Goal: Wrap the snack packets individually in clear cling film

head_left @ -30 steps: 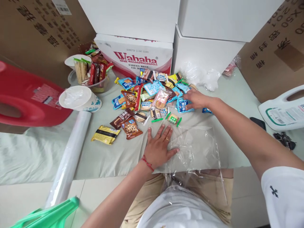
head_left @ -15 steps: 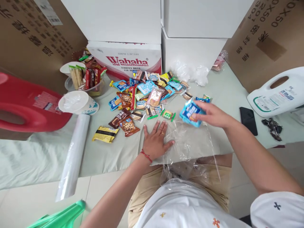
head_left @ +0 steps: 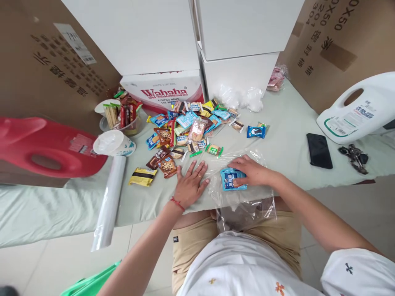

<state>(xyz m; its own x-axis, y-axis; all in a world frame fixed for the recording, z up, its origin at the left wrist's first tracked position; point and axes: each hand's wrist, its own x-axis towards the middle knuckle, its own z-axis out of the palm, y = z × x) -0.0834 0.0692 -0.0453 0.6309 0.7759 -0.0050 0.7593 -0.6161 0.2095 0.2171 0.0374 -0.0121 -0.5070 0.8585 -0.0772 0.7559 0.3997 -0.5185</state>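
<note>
A light-blue snack packet (head_left: 231,179) lies on a clear plastic bag (head_left: 256,199) near the table's front edge, with the fingers of my right hand (head_left: 251,170) closed on its right side. My left hand (head_left: 190,187) rests flat with fingers spread at the left edge of the bag. Just beyond the hands is a green-ended biscuit packet (head_left: 214,150). A pile of wrapped snacks (head_left: 188,121) spreads behind it. At the pile's near left lie a brown cookie packet (head_left: 168,166) and a yellow packet (head_left: 142,176).
Left stand a red jug (head_left: 52,152), a paper cup (head_left: 113,144), a plastic film roll (head_left: 109,203) and a snack tub (head_left: 132,123). Right are a phone (head_left: 319,151), keys (head_left: 354,158) and a white detergent bottle (head_left: 358,109). A Wahaba box (head_left: 166,88) and white boxes line the back.
My right hand has moved left and towards me, bringing the light-blue packet down onto the clear bag. A dark-blue packet behind it is now uncovered. My left hand stays flat.
</note>
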